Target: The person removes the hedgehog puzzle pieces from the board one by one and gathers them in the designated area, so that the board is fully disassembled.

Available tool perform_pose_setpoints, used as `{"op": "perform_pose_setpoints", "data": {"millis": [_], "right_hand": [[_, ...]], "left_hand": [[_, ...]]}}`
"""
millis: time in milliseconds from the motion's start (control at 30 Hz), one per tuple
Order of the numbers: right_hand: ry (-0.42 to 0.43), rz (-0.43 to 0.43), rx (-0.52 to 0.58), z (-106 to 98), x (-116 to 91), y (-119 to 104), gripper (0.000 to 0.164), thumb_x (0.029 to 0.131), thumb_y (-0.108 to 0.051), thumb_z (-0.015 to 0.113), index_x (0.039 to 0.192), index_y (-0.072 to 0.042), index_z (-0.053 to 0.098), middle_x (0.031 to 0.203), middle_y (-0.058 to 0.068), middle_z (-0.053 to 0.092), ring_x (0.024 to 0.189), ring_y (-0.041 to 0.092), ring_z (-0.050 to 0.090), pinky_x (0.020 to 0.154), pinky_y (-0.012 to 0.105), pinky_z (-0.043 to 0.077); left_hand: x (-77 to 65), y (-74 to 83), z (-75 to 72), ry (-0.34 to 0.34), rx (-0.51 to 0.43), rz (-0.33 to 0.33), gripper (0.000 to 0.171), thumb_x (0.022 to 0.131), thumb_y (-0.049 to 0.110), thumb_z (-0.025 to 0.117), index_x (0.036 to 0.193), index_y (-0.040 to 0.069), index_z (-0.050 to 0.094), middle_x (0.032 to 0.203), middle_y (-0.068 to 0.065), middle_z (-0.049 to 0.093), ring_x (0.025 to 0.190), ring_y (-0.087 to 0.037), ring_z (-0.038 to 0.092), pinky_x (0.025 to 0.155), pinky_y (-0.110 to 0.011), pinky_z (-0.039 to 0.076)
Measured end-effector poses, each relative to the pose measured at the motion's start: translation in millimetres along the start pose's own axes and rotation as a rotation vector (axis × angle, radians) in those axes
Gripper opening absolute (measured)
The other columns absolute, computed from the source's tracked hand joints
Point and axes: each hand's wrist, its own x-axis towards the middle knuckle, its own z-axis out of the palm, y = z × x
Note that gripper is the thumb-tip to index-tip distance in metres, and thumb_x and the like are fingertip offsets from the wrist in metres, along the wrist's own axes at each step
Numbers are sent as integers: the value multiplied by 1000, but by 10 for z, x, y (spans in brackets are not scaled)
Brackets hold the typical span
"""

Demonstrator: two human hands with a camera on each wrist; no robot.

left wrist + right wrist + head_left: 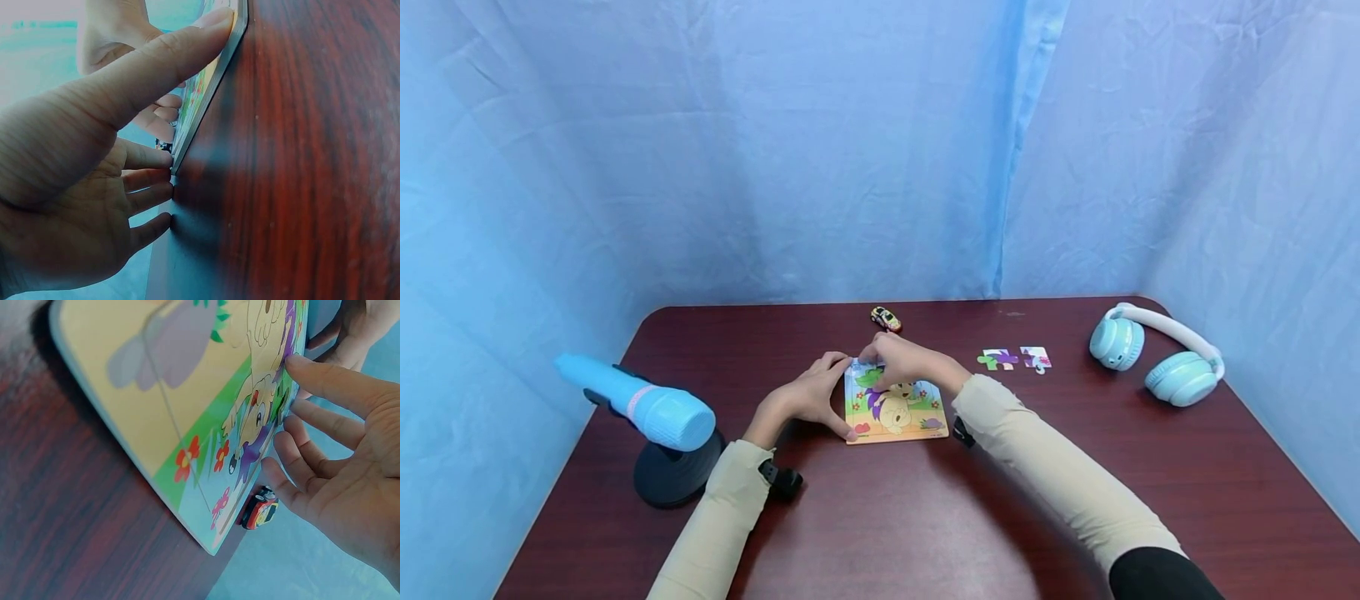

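Observation:
A square jigsaw puzzle board (pixel 917 425) with a bright cartoon picture lies flat on the dark table. My left hand (pixel 812 393) spans its left edge: the thumb lies on the near corner, and the fingertips are at the far corner. The fingers of that hand are fairly straight in the left wrist view. Over the board's far left part, my right hand (pixel 901 364) has thumb and fingertips at a green puzzle piece (pixel 870 378), pinching around it. Its fingertips are down at the picture surface in the right wrist view. Two loose puzzle pieces (pixel 1036 358) lie right of the board.
A small toy car (pixel 886 318) sits beyond the board. Light-blue and white headphones (pixel 1183 379) lie at the far right. On the left, a blue microphone (pixel 673 417) stands on a round black base (pixel 670 479). Blue curtains (pixel 850 167) hang behind the table (pixel 880 517).

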Motion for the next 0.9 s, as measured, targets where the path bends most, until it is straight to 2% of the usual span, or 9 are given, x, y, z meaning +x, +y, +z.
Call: {"op": "perform_pose_setpoints", "data": {"millis": [333,567,900], "right_hand": [[-2,17,-24,-2,-9,0,51,87,-14,82,134,-3,65,119,12,58,109,24,57,95,37,53],[-10,16,-29,1,-6,18,52,88,-15,81,136,-4,63,121,12,60,111,24,57,95,37,53],[35,-6,-40,11,-23,25,46,88,-11,81,131,-5,67,114,10,59,107,23,55,93,37,52]], "left_hand": [[-7,10,-2,-8,5,-3,121,73,45,92,162,3,22,161,-17,25,146,-35,30,119,-54,35],[9,0,-1,-10,10,-1,121,73,46,91,162,2,22,161,-18,25,146,-35,31,118,-55,35],[-2,4,-7,-13,2,-5,121,73,45,91,162,3,22,161,-17,24,147,-34,30,119,-54,34]]}}
